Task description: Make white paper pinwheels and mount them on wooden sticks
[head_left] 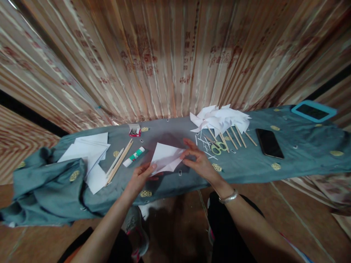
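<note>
A white sheet of paper, bent along one side, is held up just over the cloth between both hands. At its lower left corner my left hand pinches it, thumb on top and fingers beneath. My right hand has its thumb and fingertips closed on the right edge. To the left of the sheet lies a green and white glue stick. Scissors with green handles rest to the right, beside several thin white paper strips.
Paper pinwheels on wooden sticks lie at the back right. A black phone and a blue-framed tablet are farther right. On the left are white paper sheets, wooden sticks and a small red box. A curtain hangs behind.
</note>
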{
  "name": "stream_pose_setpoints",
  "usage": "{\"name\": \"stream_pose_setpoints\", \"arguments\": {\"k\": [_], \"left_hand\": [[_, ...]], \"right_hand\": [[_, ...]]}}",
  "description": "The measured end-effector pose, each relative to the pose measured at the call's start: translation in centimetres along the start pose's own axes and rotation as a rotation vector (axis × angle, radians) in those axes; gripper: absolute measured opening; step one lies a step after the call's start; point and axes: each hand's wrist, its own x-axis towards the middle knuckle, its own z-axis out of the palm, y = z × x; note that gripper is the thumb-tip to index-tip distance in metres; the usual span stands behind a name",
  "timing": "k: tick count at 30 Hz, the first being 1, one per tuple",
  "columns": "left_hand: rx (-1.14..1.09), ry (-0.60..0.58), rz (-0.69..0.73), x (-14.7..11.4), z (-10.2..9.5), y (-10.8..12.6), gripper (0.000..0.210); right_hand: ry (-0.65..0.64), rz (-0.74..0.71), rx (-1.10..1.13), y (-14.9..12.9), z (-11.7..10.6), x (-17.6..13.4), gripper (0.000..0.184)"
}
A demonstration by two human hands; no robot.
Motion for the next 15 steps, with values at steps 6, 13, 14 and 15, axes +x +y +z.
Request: {"name": "stream_pose_setpoints", "arguments": {"k": [6, 13, 14, 15], "left_hand": [[0.097, 0.069, 0.074, 0.8, -0.2, -1.1, 0.033], [0.222, 0.246, 0.276, 1.1, -0.4, -1.1, 0.028], [0.242, 0.254, 0.290, 1.0, -0.3, -0.9, 0.028], [0.267, 0.262, 0.301, 0.9, -0.2, -0.8, 0.028]], "right_hand": [[0.064, -0.004, -0.118, 0.2, -0.1, 0.0, 0.017], [0.218, 0.295, 0.497, 0.4, 2.2, -0.7, 0.045], [0.165, 0.317, 0.584, 0.2, 2.6, -0.9, 0.045], [0.113, 0.338, 0.642, 0.0, 3.2, -1.1, 0.044]]}}
